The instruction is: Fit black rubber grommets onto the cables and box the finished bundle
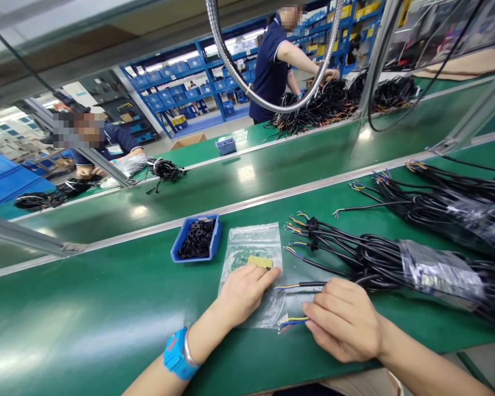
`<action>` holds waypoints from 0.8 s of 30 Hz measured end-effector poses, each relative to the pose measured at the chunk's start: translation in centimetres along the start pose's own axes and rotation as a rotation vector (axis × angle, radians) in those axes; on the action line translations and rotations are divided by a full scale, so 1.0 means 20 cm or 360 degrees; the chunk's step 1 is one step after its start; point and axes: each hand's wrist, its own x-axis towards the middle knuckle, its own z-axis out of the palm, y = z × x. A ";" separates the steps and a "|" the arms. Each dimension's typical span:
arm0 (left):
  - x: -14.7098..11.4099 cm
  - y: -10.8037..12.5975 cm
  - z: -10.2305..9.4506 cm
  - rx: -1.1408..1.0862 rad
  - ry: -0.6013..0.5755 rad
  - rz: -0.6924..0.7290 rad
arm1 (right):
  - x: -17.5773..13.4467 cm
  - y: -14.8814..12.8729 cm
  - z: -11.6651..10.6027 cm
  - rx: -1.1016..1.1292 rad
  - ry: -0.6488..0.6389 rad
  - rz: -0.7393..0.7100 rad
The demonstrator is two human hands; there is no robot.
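My left hand (pixel 245 289), with a blue band on the wrist, rests on a clear zip bag (pixel 253 236) with its fingers curled together. Whatever lies between those fingertips is hidden. A yellow label or piece (pixel 259 262) shows just beyond the knuckles. Thumb and fingers of my right hand (pixel 342 319) are closed on a black cable, whose yellow, blue and other thin wires (pixel 295 322) stick out to the left. Another black cable end (pixel 309 285) with bare coloured wires lies just above that hand, by the bag.
A blue bin (pixel 196 239) of small black parts stands left of the bag. Bundles of black cables (pixel 437 269) wrapped in plastic lie to the right. Across a metal rail (pixel 214 212), two people work at a far bench with more cables. A metal hose (pixel 247 91) hangs overhead.
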 end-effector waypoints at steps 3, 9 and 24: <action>0.03 0.03 -0.01 0.0056 -0.0142 0.0068 | 0.00 0.00 0.00 0.0013 -0.0001 0.0017; 0.05 0.06 -0.06 -0.0621 0.0184 -0.0273 | 0.07 -0.05 -0.04 0.0125 0.0076 0.0197; -0.06 0.20 -0.02 -0.2602 0.0148 -0.0397 | 0.28 -0.07 -0.03 0.0161 0.0085 0.0428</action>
